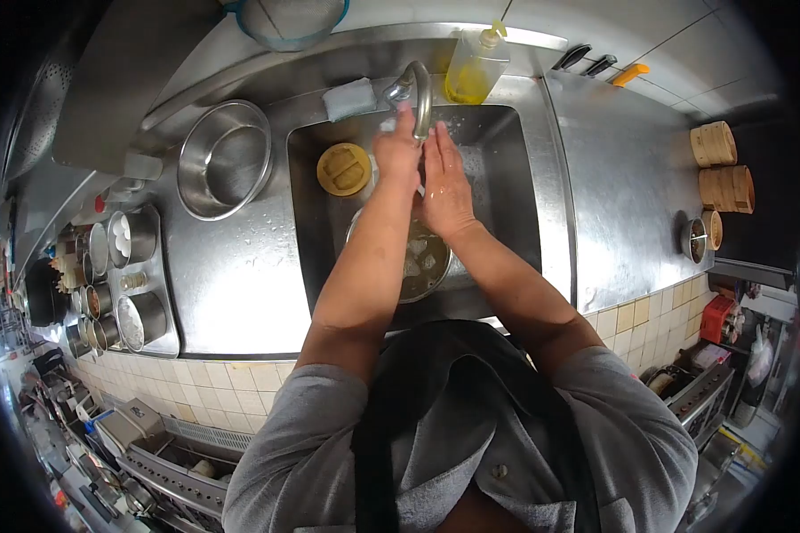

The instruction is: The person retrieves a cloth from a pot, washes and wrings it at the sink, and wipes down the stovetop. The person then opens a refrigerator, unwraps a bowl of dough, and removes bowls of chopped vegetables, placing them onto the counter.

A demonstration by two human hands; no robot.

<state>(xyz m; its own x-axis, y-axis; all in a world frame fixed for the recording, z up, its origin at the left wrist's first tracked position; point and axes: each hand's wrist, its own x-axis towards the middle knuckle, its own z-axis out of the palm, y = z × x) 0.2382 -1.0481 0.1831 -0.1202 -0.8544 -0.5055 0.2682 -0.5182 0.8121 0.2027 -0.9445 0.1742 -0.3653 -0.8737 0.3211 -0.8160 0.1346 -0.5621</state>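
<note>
My left hand (396, 158) is raised over the sink (306, 240), with a finger stretched up to the handle of the metal faucet (421, 98); its other fingers are partly hidden. Close beside it on the right, my right hand (447, 188) is held flat with straight fingers under the spout. Its skin looks wet, and it holds nothing. Below my wrists, a metal bowl (428, 266) stands in the sink with liquid and pale pieces in it, partly covered by my forearms. A round yellowish-brown object (344, 170) lies at the sink's left side.
A large steel bowl (225, 160) stands on the left counter. Behind the sink are a white cloth (349, 99) and a soap bottle (476, 67). Metal containers (142, 322) line the far left. Knives (629, 75) and bamboo steamers (726, 189) are on the right.
</note>
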